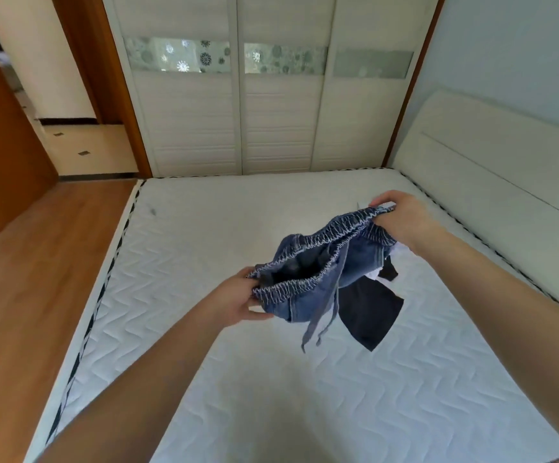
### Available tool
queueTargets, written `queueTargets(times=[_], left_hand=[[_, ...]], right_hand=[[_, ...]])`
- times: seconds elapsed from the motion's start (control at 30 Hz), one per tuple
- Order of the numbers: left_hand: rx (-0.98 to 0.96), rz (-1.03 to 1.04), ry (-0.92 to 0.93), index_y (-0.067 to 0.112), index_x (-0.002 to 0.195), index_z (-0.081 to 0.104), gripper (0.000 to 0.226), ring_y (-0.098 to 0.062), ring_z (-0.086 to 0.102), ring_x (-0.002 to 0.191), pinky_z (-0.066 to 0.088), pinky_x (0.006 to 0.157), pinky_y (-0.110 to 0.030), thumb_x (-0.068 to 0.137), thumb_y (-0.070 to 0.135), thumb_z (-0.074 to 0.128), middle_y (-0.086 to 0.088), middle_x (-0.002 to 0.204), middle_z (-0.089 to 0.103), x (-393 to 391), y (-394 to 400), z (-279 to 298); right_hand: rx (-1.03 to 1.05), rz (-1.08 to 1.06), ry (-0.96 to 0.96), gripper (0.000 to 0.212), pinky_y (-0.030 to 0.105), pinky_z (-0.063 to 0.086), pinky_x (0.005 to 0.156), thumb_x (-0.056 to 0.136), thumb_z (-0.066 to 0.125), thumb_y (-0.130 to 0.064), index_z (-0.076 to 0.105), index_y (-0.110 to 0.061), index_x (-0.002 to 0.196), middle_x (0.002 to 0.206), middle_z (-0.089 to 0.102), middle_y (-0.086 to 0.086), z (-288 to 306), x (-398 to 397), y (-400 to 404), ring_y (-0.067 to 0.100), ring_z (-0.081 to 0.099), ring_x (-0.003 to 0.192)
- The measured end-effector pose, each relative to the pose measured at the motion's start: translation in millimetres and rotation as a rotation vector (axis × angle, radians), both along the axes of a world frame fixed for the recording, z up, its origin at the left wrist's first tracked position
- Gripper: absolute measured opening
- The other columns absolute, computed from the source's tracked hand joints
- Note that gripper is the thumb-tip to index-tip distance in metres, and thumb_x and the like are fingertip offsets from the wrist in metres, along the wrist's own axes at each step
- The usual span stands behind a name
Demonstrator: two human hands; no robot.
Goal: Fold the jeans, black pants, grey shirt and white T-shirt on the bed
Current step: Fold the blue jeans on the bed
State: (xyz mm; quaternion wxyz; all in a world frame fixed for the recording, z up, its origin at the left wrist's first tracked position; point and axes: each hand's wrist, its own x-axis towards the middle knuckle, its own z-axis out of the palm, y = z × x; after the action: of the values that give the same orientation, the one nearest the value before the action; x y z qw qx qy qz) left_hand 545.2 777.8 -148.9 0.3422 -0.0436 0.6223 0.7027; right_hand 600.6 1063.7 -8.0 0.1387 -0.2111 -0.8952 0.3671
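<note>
Blue jeans (pixel 318 262) with an elastic waistband hang in the air above the white quilted mattress (pixel 204 262). My left hand (pixel 241 300) grips the near end of the waistband. My right hand (pixel 401 217) grips the far end. Two drawstrings dangle from the waist. Under the jeans lie the black pants (pixel 370 312), partly covered. A sliver of white cloth (pixel 400 252), perhaps the white T-shirt, shows beside the jeans. The grey shirt is not visible.
A white padded headboard (pixel 505 168) runs along the bed's right side. White sliding wardrobe doors (pixel 271 111) stand just beyond the far edge. Wooden floor (pixel 38 262) and an open orange door (pixel 1 145) lie to the left.
</note>
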Motion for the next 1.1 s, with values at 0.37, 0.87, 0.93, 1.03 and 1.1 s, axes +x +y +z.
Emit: queueTargets(times=[0.37, 0.87, 0.93, 1.03, 1.1], left_hand=[[-0.262, -0.233, 0.479, 0.001, 0.129, 0.051, 0.039, -0.022, 0.054, 0.111, 0.045, 0.101, -0.037, 0.093, -0.011, 0.047, -0.016, 0.124, 0.057, -68.4, -14.4, 157.6], [-0.323, 0.165, 1.013, 0.0, 0.093, 0.064, 0.018, -0.02, 0.064, 0.087, 0.055, 0.084, -0.033, 0.089, 0.001, 0.047, -0.019, 0.108, 0.069, -104.3, 6.2, 373.3], [-0.348, 0.111, 1.106, 0.001, 0.101, 0.066, 0.023, -0.021, 0.066, 0.088, 0.052, 0.082, -0.03, 0.09, 0.001, 0.046, -0.017, 0.107, 0.07, -99.9, 4.5, 398.3], [-0.428, 0.025, 1.259, 0.014, 0.112, 0.05, 0.026, -0.025, 0.068, 0.079, 0.045, 0.077, -0.042, 0.091, -0.001, 0.05, -0.018, 0.101, 0.069, -91.0, -3.2, 422.1], [-0.485, -0.06, 1.373, 0.022, 0.109, 0.036, 0.038, -0.025, 0.065, 0.076, 0.046, 0.07, -0.048, 0.089, -0.005, 0.055, -0.011, 0.105, 0.069, -85.0, -9.2, 431.7]], right_hand=[[-0.239, 0.216, -0.285, 0.038, 0.025, 0.048, 0.072, 0.079, 0.078, -0.028, 0.064, -0.021, 0.114, 0.11, 0.063, -0.005, 73.4, 14.3, 41.9, 0.009, 0.055, 0.098], [-0.453, 0.085, 0.215, 0.029, 0.028, 0.057, 0.066, 0.092, 0.057, -0.018, 0.061, -0.004, 0.117, 0.086, 0.068, 0.006, 225.7, 17.4, 61.9, 0.014, 0.065, 0.069], [-0.488, 0.125, 0.275, 0.032, 0.033, 0.057, 0.082, 0.091, 0.056, -0.013, 0.06, -0.003, 0.121, 0.092, 0.066, 0.009, 252.0, 23.2, 69.2, 0.019, 0.065, 0.077], [-0.496, 0.226, 0.306, 0.026, 0.039, 0.054, 0.092, 0.09, 0.055, -0.006, 0.062, -0.005, 0.115, 0.099, 0.064, 0.014, 280.1, 35.4, 80.4, 0.026, 0.063, 0.086], [-0.466, 0.286, 0.318, 0.014, 0.042, 0.056, 0.087, 0.092, 0.055, -0.003, 0.06, -0.015, 0.096, 0.101, 0.061, 0.013, 288.0, 43.7, 86.4, 0.03, 0.061, 0.087]])
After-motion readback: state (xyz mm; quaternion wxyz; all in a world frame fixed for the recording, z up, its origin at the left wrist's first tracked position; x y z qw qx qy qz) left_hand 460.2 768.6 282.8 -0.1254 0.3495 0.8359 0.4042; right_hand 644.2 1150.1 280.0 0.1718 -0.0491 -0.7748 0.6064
